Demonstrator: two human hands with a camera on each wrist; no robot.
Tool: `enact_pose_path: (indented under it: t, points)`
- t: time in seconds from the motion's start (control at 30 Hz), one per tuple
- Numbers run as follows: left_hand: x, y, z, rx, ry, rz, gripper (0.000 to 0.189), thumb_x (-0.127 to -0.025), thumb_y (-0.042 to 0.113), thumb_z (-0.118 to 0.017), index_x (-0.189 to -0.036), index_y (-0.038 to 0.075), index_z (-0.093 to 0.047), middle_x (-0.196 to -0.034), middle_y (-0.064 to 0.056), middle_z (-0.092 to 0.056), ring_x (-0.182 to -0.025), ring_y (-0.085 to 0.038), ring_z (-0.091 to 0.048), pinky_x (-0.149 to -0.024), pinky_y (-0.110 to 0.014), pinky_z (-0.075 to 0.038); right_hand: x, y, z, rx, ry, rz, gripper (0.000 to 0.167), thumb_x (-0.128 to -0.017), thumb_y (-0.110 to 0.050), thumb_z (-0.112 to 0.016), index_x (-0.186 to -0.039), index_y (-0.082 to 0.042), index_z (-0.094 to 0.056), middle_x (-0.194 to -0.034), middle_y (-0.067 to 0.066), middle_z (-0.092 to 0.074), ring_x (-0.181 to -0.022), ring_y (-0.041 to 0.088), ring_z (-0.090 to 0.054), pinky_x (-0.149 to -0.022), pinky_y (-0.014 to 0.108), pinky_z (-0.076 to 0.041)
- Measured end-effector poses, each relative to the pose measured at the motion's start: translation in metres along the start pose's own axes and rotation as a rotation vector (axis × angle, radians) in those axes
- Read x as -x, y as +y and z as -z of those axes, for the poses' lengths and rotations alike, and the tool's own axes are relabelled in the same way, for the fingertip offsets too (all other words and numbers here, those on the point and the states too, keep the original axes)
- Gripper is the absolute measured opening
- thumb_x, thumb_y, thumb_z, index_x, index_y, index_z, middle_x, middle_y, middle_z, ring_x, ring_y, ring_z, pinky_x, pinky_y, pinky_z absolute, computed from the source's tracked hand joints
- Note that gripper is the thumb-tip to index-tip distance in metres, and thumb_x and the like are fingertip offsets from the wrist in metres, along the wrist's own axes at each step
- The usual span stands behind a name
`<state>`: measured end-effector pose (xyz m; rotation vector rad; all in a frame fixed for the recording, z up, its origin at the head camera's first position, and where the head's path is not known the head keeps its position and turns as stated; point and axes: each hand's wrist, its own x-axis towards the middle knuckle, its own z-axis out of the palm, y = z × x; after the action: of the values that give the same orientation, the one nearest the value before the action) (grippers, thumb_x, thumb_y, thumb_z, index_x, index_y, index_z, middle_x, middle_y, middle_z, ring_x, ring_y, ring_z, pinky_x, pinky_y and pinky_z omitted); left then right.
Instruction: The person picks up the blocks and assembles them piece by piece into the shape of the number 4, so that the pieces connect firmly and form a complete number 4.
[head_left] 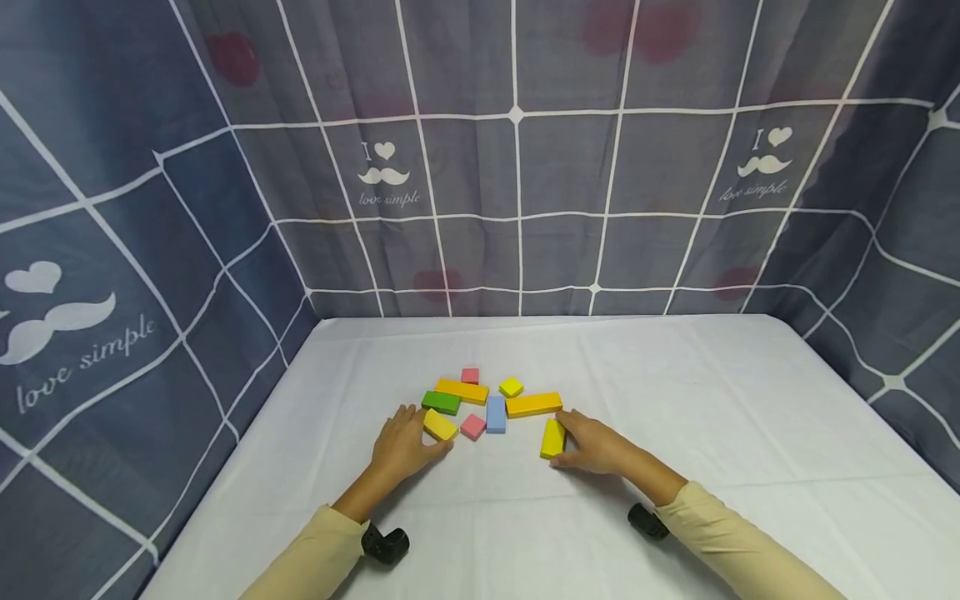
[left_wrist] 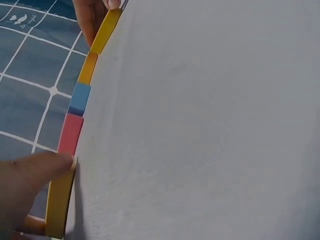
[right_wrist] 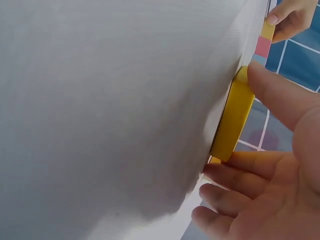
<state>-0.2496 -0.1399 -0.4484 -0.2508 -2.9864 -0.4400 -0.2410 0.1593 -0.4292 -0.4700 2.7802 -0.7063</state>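
Note:
On the white tabletop my left hand point(head_left: 401, 446) pinches a yellow block point(head_left: 440, 426) at the left of a cluster of blocks. Its thumb also shows in the left wrist view, on the near side of that block. My right hand point(head_left: 597, 444) holds another yellow block point(head_left: 552, 439) by its ends between thumb and fingers. In the right wrist view the remaining fingers spread loosely below this block point(right_wrist: 234, 117). Between the hands lie a pink block point(head_left: 473, 427) and a blue block point(head_left: 496, 414). An orange-yellow bar point(head_left: 534, 405) touches or nearly touches the right fingertips.
Behind the left hand lie a green block point(head_left: 441, 403), a second orange-yellow bar point(head_left: 462, 392) and a pink block point(head_left: 470, 376). A small yellow block point(head_left: 512, 387) sits at the back of the cluster. Checked curtains point(head_left: 555, 167) surround the white table point(head_left: 712, 392).

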Motion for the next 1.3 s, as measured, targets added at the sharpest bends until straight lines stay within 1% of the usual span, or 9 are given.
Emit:
enact_pose_path:
  t: [0.17, 0.3, 0.43, 0.57, 0.7, 0.9, 1.1, 1.2, 1.3]
  points:
    - [0.007, 0.007, 0.004, 0.027, -0.039, -0.072, 0.077, -0.071, 0.049, -0.072, -0.121, -0.006, -0.053, -0.131, -0.027, -0.046, -0.126, -0.041, -0.038, -0.103, -0.055, -0.031, -0.002, 0.0, 0.0, 0.021, 0.012, 0.01, 0.073, -0.072, -0.031, -0.077, -0.127, 0.004, -0.046, -0.137, 0.029, -0.038, -0.128, 0.042, -0.035, -0.104, 0.052, -0.031]
    - [0.015, 0.015, 0.008, 0.061, -0.029, -0.138, 0.073, -0.068, 0.047, -0.075, -0.12, -0.001, -0.055, -0.128, -0.022, -0.048, -0.119, -0.037, -0.045, -0.098, -0.051, -0.038, -0.002, -0.001, -0.001, 0.023, 0.032, 0.022, 0.073, -0.068, -0.031, -0.08, -0.124, 0.003, -0.049, -0.136, 0.026, -0.041, -0.128, 0.04, -0.036, -0.104, 0.051, -0.031]
    - [0.023, 0.026, 0.014, 0.118, -0.039, -0.207, 0.071, -0.066, 0.046, -0.077, -0.12, 0.005, -0.057, -0.118, -0.014, -0.049, -0.107, -0.031, -0.047, -0.09, -0.045, -0.043, -0.002, 0.0, -0.001, 0.013, 0.042, 0.039, 0.073, -0.066, -0.031, -0.081, -0.123, 0.003, -0.051, -0.134, 0.024, -0.044, -0.128, 0.038, -0.037, -0.104, 0.05, -0.031]
    - [0.032, 0.036, 0.018, 0.141, -0.088, -0.281, 0.074, -0.067, 0.047, -0.076, -0.124, 0.005, -0.055, -0.106, -0.007, -0.051, -0.101, -0.024, -0.044, -0.083, -0.039, -0.04, 0.001, -0.002, 0.001, 0.009, 0.037, 0.087, 0.073, -0.066, -0.032, -0.081, -0.123, 0.003, -0.051, -0.133, 0.023, -0.046, -0.128, 0.039, -0.037, -0.105, 0.051, -0.03]
    - [0.04, 0.046, 0.017, 0.118, -0.149, -0.357, 0.075, -0.068, 0.05, -0.074, -0.127, 0.01, -0.053, -0.107, -0.002, -0.05, -0.101, -0.019, -0.041, -0.082, -0.035, -0.038, 0.005, -0.006, 0.004, 0.007, 0.03, 0.158, 0.07, -0.068, -0.032, -0.079, -0.122, 0.002, -0.052, -0.133, 0.025, -0.045, -0.128, 0.043, -0.034, -0.105, 0.055, -0.026]
    - [0.053, 0.062, 0.011, 0.052, -0.215, -0.481, 0.07, -0.068, 0.053, -0.072, -0.125, 0.015, -0.054, -0.108, 0.004, -0.05, -0.097, -0.012, -0.04, -0.083, -0.029, -0.038, 0.01, -0.013, 0.003, -0.001, 0.008, 0.252, 0.066, -0.07, -0.032, -0.078, -0.121, 0.002, -0.053, -0.126, 0.019, -0.054, -0.13, 0.041, -0.033, -0.107, 0.058, -0.019]
    - [0.063, 0.074, 0.006, -0.01, -0.259, -0.617, 0.071, -0.07, 0.059, -0.068, -0.125, 0.016, -0.053, -0.105, 0.007, -0.048, -0.097, -0.008, -0.04, -0.086, -0.025, -0.039, 0.013, -0.015, -0.002, 0.001, -0.018, 0.262, 0.066, -0.069, -0.033, -0.078, -0.12, 0.001, -0.054, -0.125, 0.017, -0.055, -0.129, 0.04, -0.035, -0.106, 0.059, -0.019]
    - [0.066, 0.076, 0.003, -0.046, -0.258, -0.704, 0.072, -0.072, 0.063, -0.063, -0.126, 0.017, -0.053, -0.105, 0.008, -0.048, -0.098, -0.007, -0.04, -0.086, -0.023, -0.039, 0.014, -0.016, -0.005, -0.005, -0.033, 0.259, 0.066, -0.068, -0.032, -0.078, -0.12, 0.001, -0.054, -0.127, 0.019, -0.053, -0.129, 0.04, -0.035, -0.106, 0.06, -0.018]
    - [0.068, 0.078, 0.001, -0.068, -0.249, -0.752, 0.072, -0.073, 0.065, -0.059, -0.127, 0.018, -0.052, -0.104, 0.009, -0.048, -0.098, -0.006, -0.04, -0.085, -0.021, -0.038, 0.014, -0.019, -0.008, -0.001, -0.049, 0.263, 0.066, -0.068, -0.032, -0.079, -0.12, 0.001, -0.054, -0.128, 0.02, -0.052, -0.129, 0.04, -0.035, -0.106, 0.06, -0.018]
